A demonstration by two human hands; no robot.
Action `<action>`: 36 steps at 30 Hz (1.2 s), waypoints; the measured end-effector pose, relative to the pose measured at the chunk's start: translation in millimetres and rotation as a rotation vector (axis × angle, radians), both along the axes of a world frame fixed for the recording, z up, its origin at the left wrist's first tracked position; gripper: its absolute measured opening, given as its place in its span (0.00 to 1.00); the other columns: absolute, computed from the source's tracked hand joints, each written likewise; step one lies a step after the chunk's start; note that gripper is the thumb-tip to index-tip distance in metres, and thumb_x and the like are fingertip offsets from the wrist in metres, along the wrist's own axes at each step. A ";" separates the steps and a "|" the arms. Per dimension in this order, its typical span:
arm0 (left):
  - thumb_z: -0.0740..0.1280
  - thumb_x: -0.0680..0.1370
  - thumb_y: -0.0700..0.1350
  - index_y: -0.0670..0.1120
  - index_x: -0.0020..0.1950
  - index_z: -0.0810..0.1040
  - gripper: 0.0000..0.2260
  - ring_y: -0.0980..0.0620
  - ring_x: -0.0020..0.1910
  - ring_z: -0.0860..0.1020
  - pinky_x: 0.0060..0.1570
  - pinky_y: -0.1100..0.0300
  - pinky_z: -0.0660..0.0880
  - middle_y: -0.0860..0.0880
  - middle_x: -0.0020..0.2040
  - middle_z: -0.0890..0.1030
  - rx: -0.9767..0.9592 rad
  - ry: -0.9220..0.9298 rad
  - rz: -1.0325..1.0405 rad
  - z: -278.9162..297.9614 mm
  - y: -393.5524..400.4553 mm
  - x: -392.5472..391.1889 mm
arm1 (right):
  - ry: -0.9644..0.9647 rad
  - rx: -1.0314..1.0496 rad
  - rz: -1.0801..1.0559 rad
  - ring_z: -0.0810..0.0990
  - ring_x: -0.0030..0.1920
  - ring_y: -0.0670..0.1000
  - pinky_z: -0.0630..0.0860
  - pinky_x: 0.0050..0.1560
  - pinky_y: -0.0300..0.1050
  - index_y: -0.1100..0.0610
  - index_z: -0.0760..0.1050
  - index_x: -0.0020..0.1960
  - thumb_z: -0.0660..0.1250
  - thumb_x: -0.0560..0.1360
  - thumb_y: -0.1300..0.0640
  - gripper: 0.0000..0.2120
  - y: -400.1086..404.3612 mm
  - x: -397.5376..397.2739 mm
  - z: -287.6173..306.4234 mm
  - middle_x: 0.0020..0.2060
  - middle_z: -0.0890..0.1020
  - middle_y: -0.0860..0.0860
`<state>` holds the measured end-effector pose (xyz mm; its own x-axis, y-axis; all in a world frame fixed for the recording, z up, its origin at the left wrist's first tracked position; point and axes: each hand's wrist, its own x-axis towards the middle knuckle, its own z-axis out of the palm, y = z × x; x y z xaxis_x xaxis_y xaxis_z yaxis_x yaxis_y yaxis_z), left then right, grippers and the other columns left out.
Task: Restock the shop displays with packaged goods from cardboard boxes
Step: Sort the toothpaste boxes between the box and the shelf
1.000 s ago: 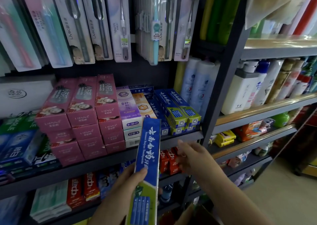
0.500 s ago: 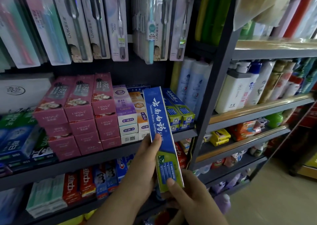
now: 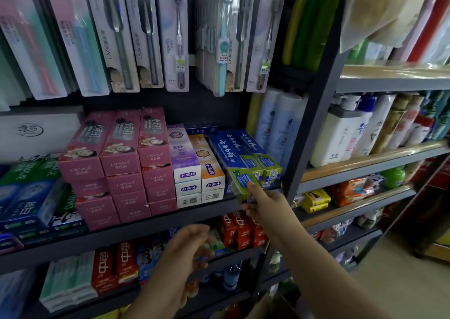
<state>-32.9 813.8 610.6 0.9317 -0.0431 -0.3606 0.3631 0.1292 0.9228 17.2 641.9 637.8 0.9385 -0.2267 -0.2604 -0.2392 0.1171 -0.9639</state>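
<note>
Blue-and-green toothpaste box point(image 3: 231, 163) lying on the dark shelf point(image 3: 151, 223), at the right end of the toothpaste row, just left of matching blue boxes point(image 3: 258, 155) and right of the orange-and-white boxes point(image 3: 207, 163). Near end pinched by the right hand point(image 3: 265, 204), thumb on top and fingers beneath. Below the shelf edge, left hand point(image 3: 187, 245) blurred, loosely curled, holding nothing.

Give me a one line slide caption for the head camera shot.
Right hand slides a blue toothpaste box onto the shelf while the left hand hovers below.
</note>
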 end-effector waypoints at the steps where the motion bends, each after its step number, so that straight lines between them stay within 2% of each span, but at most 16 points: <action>1: 0.61 0.80 0.40 0.42 0.49 0.78 0.06 0.47 0.37 0.77 0.34 0.57 0.71 0.42 0.45 0.80 0.015 0.015 0.013 -2.9 5.4 -0.1 | 0.010 0.023 0.001 0.79 0.33 0.47 0.77 0.42 0.42 0.63 0.76 0.50 0.68 0.75 0.47 0.18 1.2 6.9 -3.8 0.26 0.81 0.48; 4: 0.61 0.81 0.39 0.41 0.48 0.78 0.07 0.46 0.35 0.76 0.33 0.57 0.70 0.42 0.43 0.79 0.051 0.040 0.046 -10.8 18.7 -0.1 | 0.021 0.088 -0.026 0.79 0.33 0.47 0.79 0.43 0.42 0.64 0.75 0.53 0.69 0.74 0.47 0.19 6.6 19.7 -8.9 0.34 0.81 0.53; 7: 0.61 0.81 0.39 0.41 0.48 0.78 0.07 0.47 0.35 0.76 0.33 0.56 0.69 0.42 0.42 0.80 0.065 0.041 0.044 -13.5 24.8 -1.8 | 0.042 0.128 -0.061 0.83 0.38 0.48 0.80 0.54 0.47 0.62 0.76 0.51 0.71 0.73 0.46 0.19 13.3 30.2 -11.9 0.40 0.83 0.54; 8: 0.61 0.80 0.40 0.41 0.48 0.78 0.07 0.47 0.35 0.76 0.34 0.56 0.70 0.42 0.42 0.80 0.073 0.044 0.038 -14.5 25.7 -2.0 | 0.046 0.158 -0.077 0.83 0.40 0.48 0.80 0.54 0.47 0.61 0.76 0.50 0.71 0.73 0.47 0.17 16.8 32.3 -12.6 0.42 0.84 0.54; 11: 0.61 0.81 0.41 0.42 0.50 0.78 0.07 0.47 0.37 0.76 0.35 0.57 0.71 0.42 0.44 0.80 0.095 0.069 0.018 -16.7 27.1 -0.1 | -0.009 0.191 -0.119 0.81 0.40 0.48 0.81 0.48 0.42 0.59 0.72 0.42 0.70 0.75 0.53 0.11 26.3 34.3 -13.1 0.42 0.81 0.55; 12: 0.61 0.81 0.40 0.42 0.50 0.78 0.07 0.47 0.37 0.76 0.35 0.57 0.71 0.42 0.44 0.80 0.099 0.073 0.014 -17.5 27.6 0.5 | -0.009 0.227 -0.143 0.81 0.40 0.49 0.81 0.49 0.43 0.58 0.70 0.42 0.69 0.75 0.55 0.10 28.5 33.4 -11.9 0.42 0.80 0.56; 15: 0.61 0.81 0.40 0.41 0.51 0.78 0.07 0.47 0.37 0.76 0.35 0.56 0.71 0.42 0.44 0.80 0.096 0.083 0.005 -20.6 29.3 1.9 | 0.077 0.374 -0.230 0.83 0.48 0.53 0.78 0.57 0.50 0.59 0.68 0.48 0.70 0.74 0.57 0.11 30.1 33.6 -7.6 0.39 0.79 0.56; 19: 0.61 0.81 0.40 0.41 0.51 0.78 0.07 0.48 0.35 0.76 0.35 0.56 0.70 0.41 0.44 0.79 0.104 0.101 -0.024 -25.8 27.2 4.4 | 0.057 0.376 -0.212 0.84 0.48 0.50 0.79 0.50 0.45 0.62 0.70 0.60 0.71 0.74 0.54 0.20 31.5 41.2 -11.4 0.43 0.81 0.54; 20: 0.61 0.81 0.39 0.41 0.51 0.78 0.06 0.48 0.35 0.76 0.34 0.56 0.70 0.41 0.43 0.80 0.103 0.112 -0.029 -27.6 25.7 5.5 | 0.056 0.361 -0.210 0.84 0.46 0.50 0.80 0.49 0.44 0.62 0.70 0.59 0.72 0.74 0.53 0.20 30.8 42.9 -12.4 0.44 0.81 0.54; 22: 0.61 0.81 0.39 0.41 0.50 0.78 0.06 0.47 0.34 0.75 0.34 0.56 0.68 0.42 0.40 0.80 0.093 0.137 -0.037 -31.9 22.2 7.5 | 0.062 0.306 -0.193 0.82 0.43 0.49 0.80 0.48 0.44 0.59 0.71 0.52 0.72 0.73 0.51 0.15 28.5 44.7 -13.9 0.43 0.80 0.53; 24: 0.61 0.81 0.39 0.41 0.50 0.78 0.06 0.46 0.36 0.75 0.37 0.55 0.66 0.44 0.36 0.81 0.108 0.150 -0.062 -38.7 17.6 10.4 | 0.059 0.239 -0.161 0.80 0.40 0.49 0.79 0.47 0.45 0.56 0.71 0.46 0.71 0.73 0.49 0.13 24.4 43.5 -16.4 0.39 0.78 0.52; 27: 0.61 0.81 0.38 0.42 0.49 0.78 0.07 0.46 0.36 0.75 0.39 0.53 0.67 0.44 0.39 0.82 0.155 0.173 -0.113 -48.9 6.5 16.0 | -0.007 0.066 -0.143 0.79 0.40 0.49 0.79 0.45 0.45 0.55 0.75 0.46 0.70 0.74 0.46 0.13 7.3 27.0 -30.8 0.35 0.79 0.49; 29: 0.61 0.81 0.38 0.42 0.49 0.77 0.06 0.47 0.34 0.74 0.36 0.53 0.69 0.41 0.42 0.80 0.173 0.180 -0.158 -60.5 -3.7 20.8 | -0.044 -0.104 -0.183 0.82 0.42 0.47 0.80 0.47 0.46 0.52 0.77 0.48 0.68 0.75 0.45 0.10 -15.8 2.0 -47.7 0.39 0.82 0.48; 31: 0.61 0.81 0.39 0.42 0.49 0.77 0.06 0.47 0.35 0.75 0.33 0.55 0.68 0.40 0.43 0.80 0.212 0.174 -0.220 -79.3 -17.5 26.4 | -0.073 -0.203 -0.258 0.81 0.40 0.41 0.78 0.43 0.40 0.51 0.77 0.49 0.67 0.76 0.49 0.06 -45.8 -33.6 -72.5 0.40 0.83 0.46; 33: 0.61 0.81 0.40 0.44 0.50 0.77 0.06 0.47 0.36 0.76 0.31 0.57 0.69 0.42 0.43 0.81 0.289 0.161 -0.300 -101.8 -36.1 29.0 | -0.019 -0.301 -0.361 0.80 0.39 0.42 0.76 0.44 0.39 0.50 0.78 0.46 0.67 0.77 0.53 0.02 -76.2 -73.1 -105.7 0.38 0.82 0.45; 36: 0.60 0.82 0.41 0.44 0.51 0.76 0.06 0.47 0.39 0.77 0.37 0.56 0.73 0.43 0.43 0.81 0.370 0.144 -0.421 -138.8 -69.1 27.5 | 0.181 -0.355 -0.494 0.81 0.42 0.51 0.76 0.46 0.46 0.48 0.77 0.43 0.69 0.75 0.53 0.03 -111.5 -130.1 -168.5 0.38 0.82 0.48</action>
<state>-5.4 744.6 471.8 0.8021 -0.2460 -0.5441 0.4385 -0.3758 0.8164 -112.9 530.5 469.2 0.6490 -0.7238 -0.2344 -0.4015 -0.0641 -0.9136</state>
